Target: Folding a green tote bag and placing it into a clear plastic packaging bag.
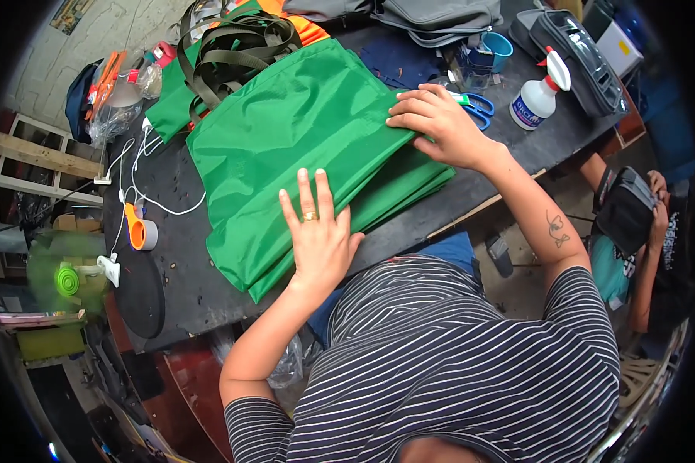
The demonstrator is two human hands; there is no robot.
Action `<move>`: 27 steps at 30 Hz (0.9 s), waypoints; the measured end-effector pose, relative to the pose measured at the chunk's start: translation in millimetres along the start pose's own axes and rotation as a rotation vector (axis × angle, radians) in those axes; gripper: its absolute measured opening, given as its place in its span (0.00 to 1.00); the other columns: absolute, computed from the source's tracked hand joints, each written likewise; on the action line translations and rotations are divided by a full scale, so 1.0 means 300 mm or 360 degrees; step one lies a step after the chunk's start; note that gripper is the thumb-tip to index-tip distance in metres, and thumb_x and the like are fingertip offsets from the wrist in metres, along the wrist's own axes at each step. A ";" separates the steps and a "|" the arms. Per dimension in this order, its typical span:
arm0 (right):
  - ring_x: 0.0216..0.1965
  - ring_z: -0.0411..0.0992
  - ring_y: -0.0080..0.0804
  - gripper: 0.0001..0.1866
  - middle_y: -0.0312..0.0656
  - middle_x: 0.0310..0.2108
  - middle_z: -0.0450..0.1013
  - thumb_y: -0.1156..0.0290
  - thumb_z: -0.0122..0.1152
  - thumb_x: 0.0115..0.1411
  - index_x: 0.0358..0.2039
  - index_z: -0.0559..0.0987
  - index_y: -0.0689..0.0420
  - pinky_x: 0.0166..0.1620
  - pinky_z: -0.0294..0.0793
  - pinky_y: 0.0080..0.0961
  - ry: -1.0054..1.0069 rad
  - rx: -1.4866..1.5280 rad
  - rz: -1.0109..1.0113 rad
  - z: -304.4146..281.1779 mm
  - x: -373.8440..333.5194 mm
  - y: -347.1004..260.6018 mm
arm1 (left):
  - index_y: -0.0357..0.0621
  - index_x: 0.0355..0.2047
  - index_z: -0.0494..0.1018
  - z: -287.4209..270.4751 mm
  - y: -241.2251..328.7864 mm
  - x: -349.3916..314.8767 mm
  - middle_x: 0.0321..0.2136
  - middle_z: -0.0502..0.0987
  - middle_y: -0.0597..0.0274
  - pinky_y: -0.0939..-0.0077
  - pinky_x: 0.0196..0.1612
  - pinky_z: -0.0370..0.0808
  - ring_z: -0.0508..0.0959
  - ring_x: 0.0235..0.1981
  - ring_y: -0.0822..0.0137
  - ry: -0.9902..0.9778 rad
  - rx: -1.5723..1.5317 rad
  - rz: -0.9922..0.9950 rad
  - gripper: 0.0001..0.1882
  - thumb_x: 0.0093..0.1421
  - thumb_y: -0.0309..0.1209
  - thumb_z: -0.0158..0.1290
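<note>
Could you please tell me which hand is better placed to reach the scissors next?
Probably the right hand: it is at the edge of the green cloth, beside the blue-handled scissors, while the left hand lies spread on the cloth, farther away.

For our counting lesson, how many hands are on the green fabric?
2: the left hand on the green fabric, toward the person; the right hand at its right edge.

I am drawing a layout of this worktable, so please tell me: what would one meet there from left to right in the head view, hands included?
Orange tape dispenser → left hand → right hand → white spray bottle.
</note>
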State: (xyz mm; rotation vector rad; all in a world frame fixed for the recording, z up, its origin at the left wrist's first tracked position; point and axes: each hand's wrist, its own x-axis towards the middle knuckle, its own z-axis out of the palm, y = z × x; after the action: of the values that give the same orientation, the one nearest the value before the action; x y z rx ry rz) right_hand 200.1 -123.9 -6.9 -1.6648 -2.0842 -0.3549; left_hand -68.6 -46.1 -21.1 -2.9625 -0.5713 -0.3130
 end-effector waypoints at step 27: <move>0.53 0.60 0.42 0.11 0.39 0.47 0.65 0.68 0.68 0.39 0.25 0.76 0.50 0.55 0.57 0.48 0.0579 -0.0179 -0.0055 0.072 -0.109 -0.142 | 0.44 0.26 0.74 -0.029 -0.046 0.049 0.65 0.48 0.43 0.40 0.61 0.48 0.52 0.64 0.40 0.0085 0.0162 0.0296 0.11 0.48 0.38 0.58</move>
State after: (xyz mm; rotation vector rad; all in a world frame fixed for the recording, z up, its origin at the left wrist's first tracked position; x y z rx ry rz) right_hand 160.7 -152.0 -38.5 -1.4937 -1.8503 -0.7393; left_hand -62.1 -29.4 -8.5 -2.8713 -0.2930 -0.3328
